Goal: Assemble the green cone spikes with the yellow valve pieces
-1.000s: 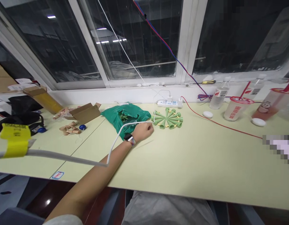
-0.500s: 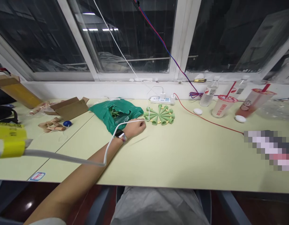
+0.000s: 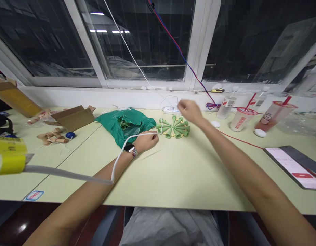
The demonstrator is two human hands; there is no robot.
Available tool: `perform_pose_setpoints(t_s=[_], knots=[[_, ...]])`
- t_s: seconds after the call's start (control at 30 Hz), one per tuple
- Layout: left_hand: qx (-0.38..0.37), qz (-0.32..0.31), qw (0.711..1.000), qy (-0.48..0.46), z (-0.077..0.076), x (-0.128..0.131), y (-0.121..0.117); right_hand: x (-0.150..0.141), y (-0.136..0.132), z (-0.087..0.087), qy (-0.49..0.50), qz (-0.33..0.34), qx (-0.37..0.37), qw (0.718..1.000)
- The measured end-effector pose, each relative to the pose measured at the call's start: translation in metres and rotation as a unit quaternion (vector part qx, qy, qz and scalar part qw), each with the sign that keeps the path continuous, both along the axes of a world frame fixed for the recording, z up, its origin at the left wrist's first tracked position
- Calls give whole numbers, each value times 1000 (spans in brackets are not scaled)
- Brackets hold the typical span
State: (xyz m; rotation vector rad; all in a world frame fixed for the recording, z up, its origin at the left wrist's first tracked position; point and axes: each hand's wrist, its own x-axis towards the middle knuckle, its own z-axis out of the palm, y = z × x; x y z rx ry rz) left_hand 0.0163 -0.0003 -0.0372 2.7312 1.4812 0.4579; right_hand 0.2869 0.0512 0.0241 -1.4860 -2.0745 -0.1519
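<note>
My left hand, with a watch on its wrist, lies on the table beside a torn green plastic bag. Its fingers are curled closed, and no object shows in them. A white cable passes in front of this hand. Just to its right, a green wheel-like piece lies flat, made of tubes joined at the centre with small yellow parts between. Above its back right edge is my right hand, fingers bent together and slightly blurred, close to a white power strip. Anything between those fingers is hidden.
Wooden toys with a blue ball and an open cardboard box are at left. On the right stand a water bottle and drink cups. A phone lies near a red cable. A yellow cutter rests on the sill.
My right arm has come into view from the right, and its hand is now over the power strip's right end. My left hand has stayed in place.
</note>
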Motion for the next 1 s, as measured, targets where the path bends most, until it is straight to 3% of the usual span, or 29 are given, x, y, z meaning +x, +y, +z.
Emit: perform_pose_setpoints(t_s=[0.17, 0.27, 0.4, 0.53, 0.7, 0.83, 1.0], knots=[[4, -4, 1000, 13, -2, -2, 0, -55, 17, -41, -73, 5, -81, 994], [7, -4, 1000, 17, -2, -3, 1, -75, 31, -51, -75, -27, -97, 992], [6, -7, 1000, 11, -1, -3, 2, -77, 44, -48, -83, -53, -122, 988], [4, -4, 1000, 6, 2, -3, 4, -74, 49, -41, -96, -35, -130, 986], [1, -6, 1000, 19, 4, -4, 5, -71, 50, -32, -88, -9, -89, 992], [-5, 1, 1000, 18, 6, -3, 4, -56, 35, -27, -66, 10, -44, 997], [-6, -29, 999, -23, 8, -2, -1, -26, -4, -32, -56, 14, -30, 998]])
